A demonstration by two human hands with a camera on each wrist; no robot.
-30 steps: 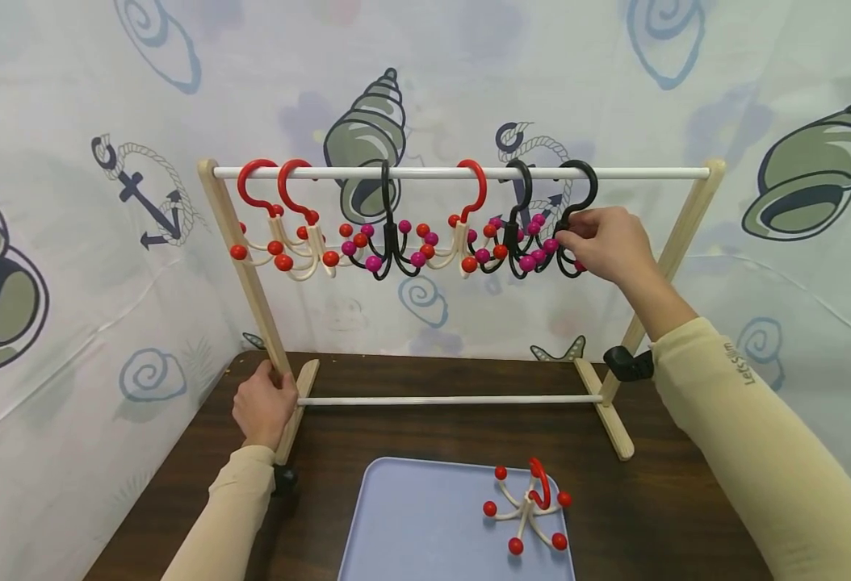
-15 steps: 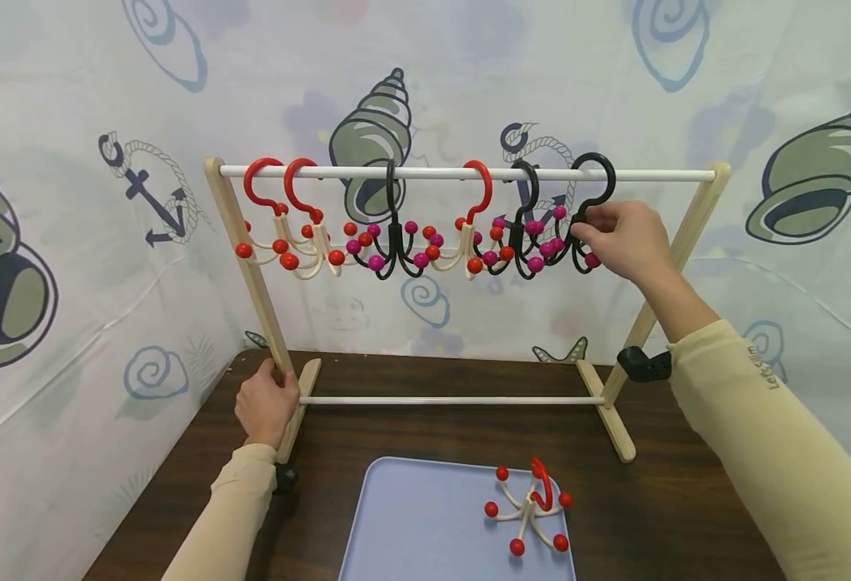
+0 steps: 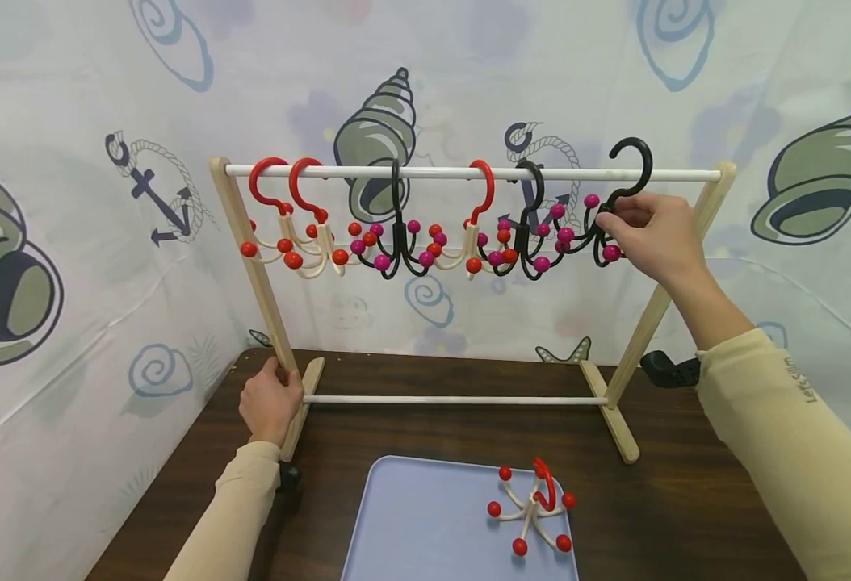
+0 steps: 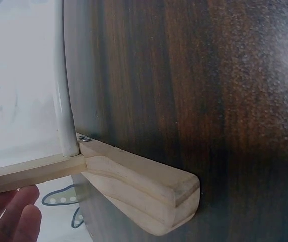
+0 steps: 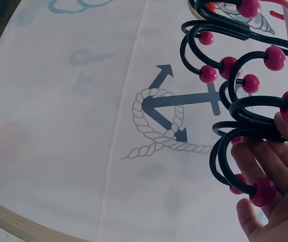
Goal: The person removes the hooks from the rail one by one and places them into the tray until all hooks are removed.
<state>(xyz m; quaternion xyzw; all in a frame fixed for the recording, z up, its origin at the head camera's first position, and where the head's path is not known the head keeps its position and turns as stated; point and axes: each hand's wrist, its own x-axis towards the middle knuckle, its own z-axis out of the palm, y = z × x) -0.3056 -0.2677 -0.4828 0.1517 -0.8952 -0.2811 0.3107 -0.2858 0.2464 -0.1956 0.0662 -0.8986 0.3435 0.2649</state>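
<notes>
My right hand (image 3: 654, 238) pinches the stem of a black multi-arm hook hanger (image 3: 643, 173) with magenta ball tips. Its hook tip stands above the white top rail (image 3: 433, 173), toward the rail's right end. In the right wrist view, my fingers (image 5: 272, 161) are at the centre of the hanger's curved arms (image 5: 247, 103). Low on the rack's left wooden upright (image 3: 257, 266), my left hand (image 3: 270, 403) holds the post; the left wrist view shows fingers (image 4: 25, 217) curled beside that post (image 4: 33, 173).
Red-hooked cream hangers (image 3: 324, 242) and black ones (image 3: 400, 234) hang along the rail. Another red-and-cream hanger (image 3: 533, 507) lies on a blue tray (image 3: 425, 524) in front. The rack's right upright (image 3: 643, 339) and foot (image 3: 618, 428) stand on the dark wooden table (image 3: 425, 432).
My right hand has moved right and slightly up with the black hanger, whose hook has risen from the rail. My left hand has stayed on the upright.
</notes>
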